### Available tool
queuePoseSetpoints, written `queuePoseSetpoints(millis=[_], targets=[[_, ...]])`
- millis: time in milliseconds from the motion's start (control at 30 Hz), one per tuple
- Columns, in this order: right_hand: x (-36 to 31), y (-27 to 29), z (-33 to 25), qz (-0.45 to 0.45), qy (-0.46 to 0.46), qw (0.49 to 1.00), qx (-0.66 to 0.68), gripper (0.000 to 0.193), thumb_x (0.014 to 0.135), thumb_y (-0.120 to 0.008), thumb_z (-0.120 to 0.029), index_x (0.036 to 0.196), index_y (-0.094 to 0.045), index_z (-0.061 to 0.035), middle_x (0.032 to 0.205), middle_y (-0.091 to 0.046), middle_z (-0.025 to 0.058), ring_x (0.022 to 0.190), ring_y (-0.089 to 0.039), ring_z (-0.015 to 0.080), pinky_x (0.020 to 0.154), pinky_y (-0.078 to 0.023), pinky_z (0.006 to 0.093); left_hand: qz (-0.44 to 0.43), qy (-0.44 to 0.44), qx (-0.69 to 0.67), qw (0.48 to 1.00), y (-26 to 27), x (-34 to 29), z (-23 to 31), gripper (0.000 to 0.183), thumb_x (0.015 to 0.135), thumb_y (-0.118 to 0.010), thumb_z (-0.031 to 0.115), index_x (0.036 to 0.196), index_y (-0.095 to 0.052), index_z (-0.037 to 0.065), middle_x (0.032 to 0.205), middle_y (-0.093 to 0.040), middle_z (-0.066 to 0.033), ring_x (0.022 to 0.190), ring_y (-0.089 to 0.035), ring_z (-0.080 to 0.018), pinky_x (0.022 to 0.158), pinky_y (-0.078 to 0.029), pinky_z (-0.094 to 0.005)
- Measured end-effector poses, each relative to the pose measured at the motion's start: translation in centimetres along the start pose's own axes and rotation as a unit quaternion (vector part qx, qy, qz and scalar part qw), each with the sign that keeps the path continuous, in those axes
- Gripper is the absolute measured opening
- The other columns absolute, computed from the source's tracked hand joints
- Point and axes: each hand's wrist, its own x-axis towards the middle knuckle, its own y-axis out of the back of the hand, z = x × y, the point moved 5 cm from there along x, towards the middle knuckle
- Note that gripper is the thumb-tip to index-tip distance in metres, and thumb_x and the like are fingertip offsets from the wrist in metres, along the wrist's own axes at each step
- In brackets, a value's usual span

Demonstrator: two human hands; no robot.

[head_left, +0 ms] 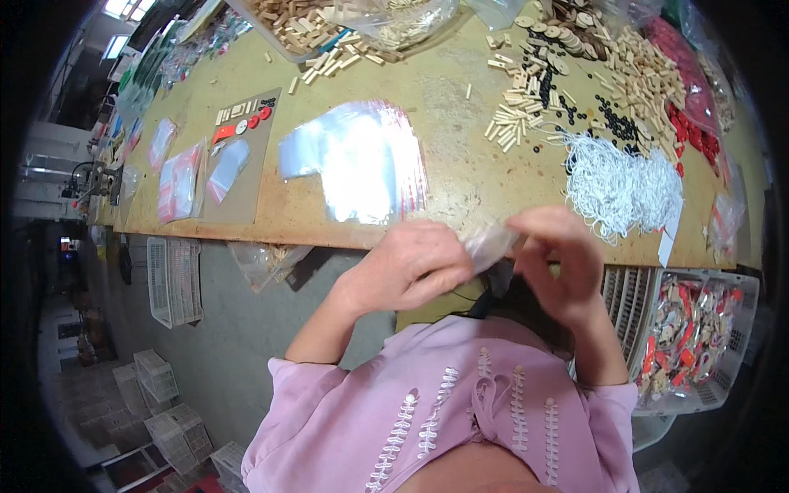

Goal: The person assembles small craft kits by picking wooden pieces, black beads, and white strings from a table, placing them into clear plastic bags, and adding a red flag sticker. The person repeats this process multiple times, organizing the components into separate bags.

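Note:
Just off the table's front edge, a small clear plastic bag (486, 246) is between my hands. My left hand (415, 263) is closed, pinching the bag's left side with thumb and fingers. At the bag's upper right is my right hand (563, 259), its fingers curled in and slightly blurred, with fingertips at the bag's edge. What the bag contains cannot be made out. Behind my left hand lies a fanned stack of flat clear zip bags (362, 164) with red edges. A heap of white cord loops (620, 185) lies beyond my right hand.
Wooden blocks (526, 107), black beads (616, 119), wooden discs (559, 37) and red pieces (699, 135) are piled at the far right. A brown board (238, 193) holds laid-out parts. Filled bags sit in a white crate (735, 361) below right. Another box of blocks (300, 33) stands far back.

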Motion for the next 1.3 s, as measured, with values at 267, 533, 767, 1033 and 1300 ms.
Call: queuePoseSetpoints(millis=[267, 533, 767, 1033, 1300], targets=[[1.1, -1.4, -2.1, -0.193, 0.054, 0.972, -0.124, 0.013, 0.089, -0.068, -0.003, 0.102, -0.068, -0.0054, 0.091, -0.067, 0.0123, 0.081, -0.068, 0.0345, 0.072, -0.055, 0.04, -0.142, 0.077, -0.133, 0.978, 3.8, -0.2, -1.4, 0.013, 0.096, -0.071, 0.016, 0.096, -0.072, 0.003, 0.087, -0.07, -0.0104, 0.081, -0.068, -0.0283, 0.072, -0.054, -0.0379], [2.7, -1.1, 1.6, -0.115, 0.089, 0.974, -0.172, 0.012, 0.086, -0.066, 0.001, 0.097, -0.066, -0.004, 0.086, -0.064, 0.014, 0.083, -0.064, 0.0354, 0.075, -0.053, 0.0421, 0.141, 0.25, 0.307, 0.908, 15.1, 4.2, -18.5, 0.025, 0.094, -0.071, 0.018, 0.116, -0.071, 0.005, 0.106, -0.071, -0.0154, 0.088, -0.073, -0.03, 0.079, -0.058, -0.0411], [1.1, -0.8, 2.5, -0.082, 0.079, 0.984, -0.137, 0.018, 0.082, -0.066, 0.008, 0.096, -0.066, -0.0032, 0.088, -0.063, 0.0136, 0.087, -0.063, 0.035, 0.076, -0.052, 0.0419, 0.1, 0.244, 0.464, 0.846, 17.7, 4.9, -28.1, 0.025, 0.089, -0.074, 0.027, 0.103, -0.072, 0.006, 0.101, -0.07, -0.0188, 0.093, -0.068, -0.0406, 0.082, -0.055, -0.0503], [0.5, 0.8, 1.7, -0.034, 0.089, 0.983, -0.159, 0.009, 0.086, -0.065, 0.006, 0.093, -0.065, -0.0003, 0.092, -0.063, 0.014, 0.09, -0.063, 0.0342, 0.079, -0.052, 0.0395, -0.012, 0.276, 0.425, 0.862, 18.2, 5.2, -27.5, 0.016, 0.087, -0.072, 0.016, 0.099, -0.07, 0.006, 0.09, -0.073, -0.0172, 0.083, -0.072, -0.033, 0.073, -0.056, -0.0422], [-0.1, 2.2, 0.4, -0.027, 0.125, 0.972, -0.196, 0.005, 0.09, -0.063, -0.001, 0.094, -0.066, 0.0001, 0.104, -0.067, 0.0151, 0.095, -0.066, 0.0315, 0.083, -0.053, 0.0365, 0.171, 0.23, 0.005, 0.958, 17.7, 4.1, -25.1, 0.01, 0.092, -0.072, 0.007, 0.102, -0.071, 0.005, 0.101, -0.075, -0.0045, 0.087, -0.07, -0.0179, 0.076, -0.056, -0.0356]])
